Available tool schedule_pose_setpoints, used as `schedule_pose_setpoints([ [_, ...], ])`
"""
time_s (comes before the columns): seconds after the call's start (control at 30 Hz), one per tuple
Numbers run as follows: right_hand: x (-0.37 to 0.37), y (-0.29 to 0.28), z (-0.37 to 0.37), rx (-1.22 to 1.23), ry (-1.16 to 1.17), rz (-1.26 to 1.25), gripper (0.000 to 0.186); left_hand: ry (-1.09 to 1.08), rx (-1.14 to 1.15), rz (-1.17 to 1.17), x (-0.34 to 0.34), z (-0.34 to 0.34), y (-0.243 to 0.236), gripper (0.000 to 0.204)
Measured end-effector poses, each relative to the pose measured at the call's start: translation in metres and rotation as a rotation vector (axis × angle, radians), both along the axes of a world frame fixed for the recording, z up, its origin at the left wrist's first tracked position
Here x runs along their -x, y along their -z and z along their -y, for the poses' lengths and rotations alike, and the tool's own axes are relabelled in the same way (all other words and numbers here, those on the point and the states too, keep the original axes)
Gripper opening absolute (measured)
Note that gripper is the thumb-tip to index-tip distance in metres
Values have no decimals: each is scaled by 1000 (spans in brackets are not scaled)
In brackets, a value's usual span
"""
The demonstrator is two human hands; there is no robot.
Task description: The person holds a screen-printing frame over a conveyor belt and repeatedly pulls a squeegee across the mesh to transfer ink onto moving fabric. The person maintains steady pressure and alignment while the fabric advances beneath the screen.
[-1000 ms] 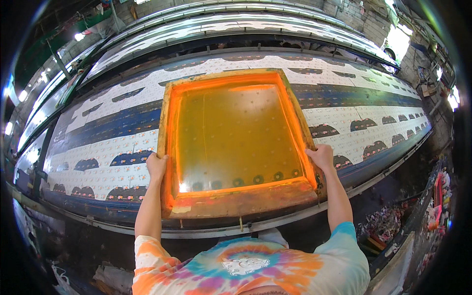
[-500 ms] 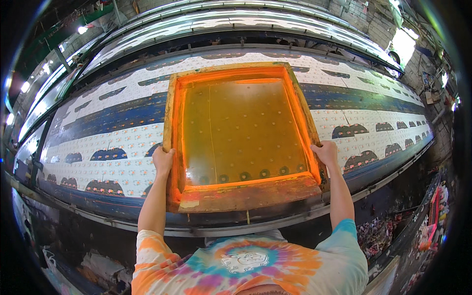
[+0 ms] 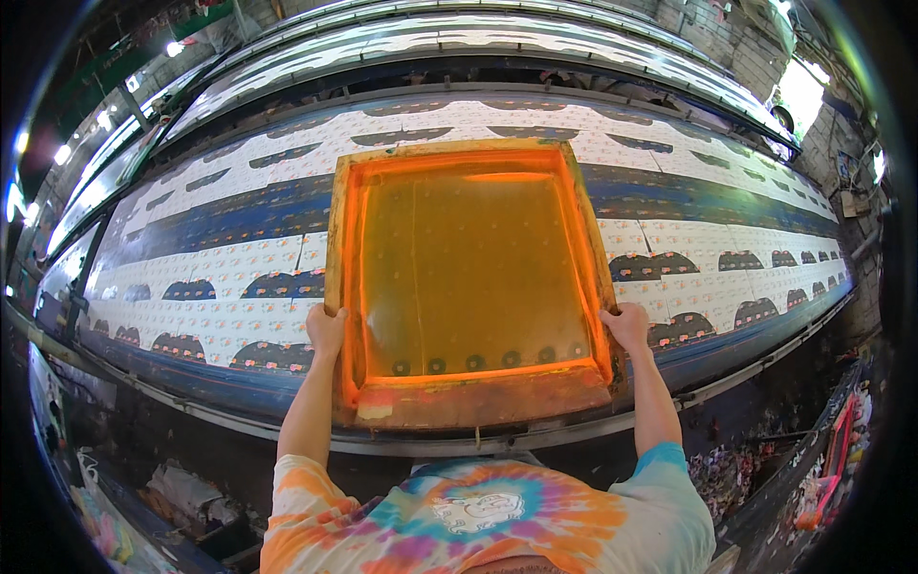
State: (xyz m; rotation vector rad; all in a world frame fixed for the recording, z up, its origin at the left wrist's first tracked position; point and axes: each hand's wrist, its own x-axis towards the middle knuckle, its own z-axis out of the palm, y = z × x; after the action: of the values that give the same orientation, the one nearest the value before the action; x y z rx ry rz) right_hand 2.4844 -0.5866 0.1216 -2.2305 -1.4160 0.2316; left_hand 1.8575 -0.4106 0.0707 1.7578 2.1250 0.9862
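A large wooden screen-printing frame (image 3: 478,407) spans the space in front of me. Its mesh (image 3: 469,277) is a see-through amber, with bright orange ink along the inner edges and a row of dark round spots near the near side. My left hand (image 3: 326,329) grips the left side bar, and my right hand (image 3: 628,326) grips the right one, both closed round the wood. Below the frame lies the long printing table (image 3: 258,383), with white fabric pieces (image 3: 239,251) printed with small orange motifs. Whether the frame touches the table cannot be made out.
A metal rail (image 3: 516,442) runs along the table's near edge. More long tables (image 3: 459,33) with fabric stand farther back. At lower right are a heap of scraps (image 3: 727,478) and a red-edged item (image 3: 834,459). A crumpled pale sheet (image 3: 196,493) lies at lower left.
The frame, held in both hands, has come slightly nearer to me and levelled out. The table beneath appears shifted sideways. Both hands keep their grip.
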Motion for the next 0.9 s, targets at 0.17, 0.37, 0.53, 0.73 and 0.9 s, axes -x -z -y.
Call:
schedule_pose_setpoints([
  [0.17, -18, 7, 13, 64, 7, 5, 52, 1, -19, 15, -20, 5, 1, 35],
  [0.37, -41, 11, 18, 90, 6, 26, 52, -14, 49, -1, -45, 9, -7, 36],
  [0.53, -45, 5, 19, 87, 14, -34, 55, -9, 31, 12, -50, 10, 6, 37],
  [0.73, -58, 17, 19, 77, -3, 59, 53, -9, 59, 9, -61, 11, 3, 37],
  [0.9, -52, 14, 18, 91, -9, 43, 51, -10, 71, -51, -63, 10, 8, 38],
])
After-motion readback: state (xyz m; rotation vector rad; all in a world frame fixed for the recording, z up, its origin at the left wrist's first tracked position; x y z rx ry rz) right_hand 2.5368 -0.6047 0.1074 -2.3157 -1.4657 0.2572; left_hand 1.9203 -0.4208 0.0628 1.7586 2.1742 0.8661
